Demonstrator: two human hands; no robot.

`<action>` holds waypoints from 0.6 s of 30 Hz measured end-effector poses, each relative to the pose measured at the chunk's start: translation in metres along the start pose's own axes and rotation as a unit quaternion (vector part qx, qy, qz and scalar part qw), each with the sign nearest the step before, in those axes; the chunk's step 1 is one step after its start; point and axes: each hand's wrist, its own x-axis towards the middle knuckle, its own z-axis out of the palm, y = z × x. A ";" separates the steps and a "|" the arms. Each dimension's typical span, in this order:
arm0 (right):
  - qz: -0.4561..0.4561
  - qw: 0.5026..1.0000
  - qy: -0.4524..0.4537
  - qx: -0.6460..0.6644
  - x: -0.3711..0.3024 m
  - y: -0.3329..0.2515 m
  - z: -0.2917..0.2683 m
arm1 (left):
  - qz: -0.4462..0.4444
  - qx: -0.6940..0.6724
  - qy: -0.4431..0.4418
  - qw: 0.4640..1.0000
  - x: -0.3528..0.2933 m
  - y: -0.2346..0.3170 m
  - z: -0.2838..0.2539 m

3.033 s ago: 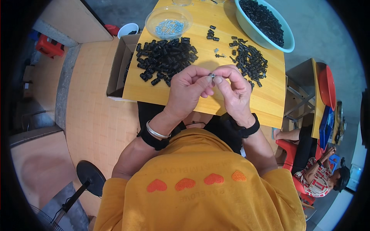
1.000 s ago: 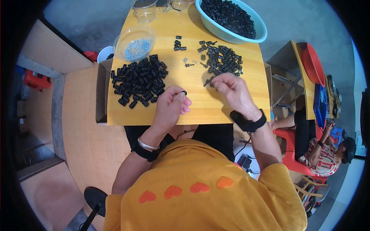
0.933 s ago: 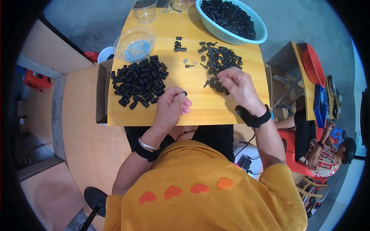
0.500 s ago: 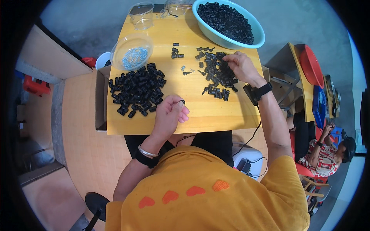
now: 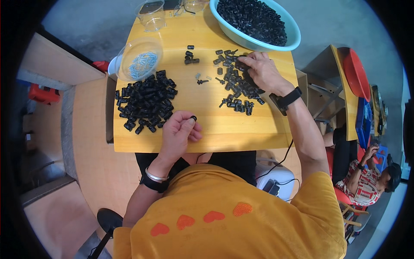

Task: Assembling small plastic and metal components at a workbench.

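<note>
My left hand (image 5: 179,131), just above the table's front edge, pinches a small black cap-like part (image 5: 193,118) between thumb and fingertips. Its lower end is hidden by the fingers. My right hand (image 5: 264,71) is at the far right over a loose pile of small black plastic parts (image 5: 241,82), its thumb and fingers drawn together among them. Whatever lies between those fingertips is hidden. Close by my left hand spreads a heap of black cylindrical pieces (image 5: 146,101). A small dark pin-shaped part (image 5: 202,81) and tiny springs (image 5: 208,77) lie between the two piles.
A pale blue basin (image 5: 293,36) full of black parts stands at the back right of the wooden table (image 5: 181,144). A clear dish (image 5: 122,71) with silvery bits and a clear cup (image 5: 152,19) are at the left. Another person (image 5: 362,181) sits to the right.
My right hand has shifted slightly left and away from me over the parts pile. My left hand keeps its black part. The whole view has shifted a little.
</note>
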 end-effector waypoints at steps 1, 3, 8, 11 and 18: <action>-0.001 1.000 0.005 0.017 -0.001 0.002 -0.002 | 0.003 0.006 0.003 1.000 0.000 0.000 0.001; -0.004 0.999 0.009 0.037 -0.003 0.003 -0.006 | 0.004 0.008 0.011 1.000 -0.001 0.000 0.002; -0.051 0.996 0.024 0.062 -0.004 0.007 -0.008 | 0.017 0.018 0.026 0.999 -0.001 -0.002 0.002; -0.051 0.998 0.009 0.047 -0.003 0.008 -0.002 | 0.014 0.019 0.037 0.999 0.000 -0.002 0.004; -0.048 0.998 0.018 0.043 -0.010 0.003 -0.008 | 0.015 0.015 0.036 0.999 0.000 -0.003 0.004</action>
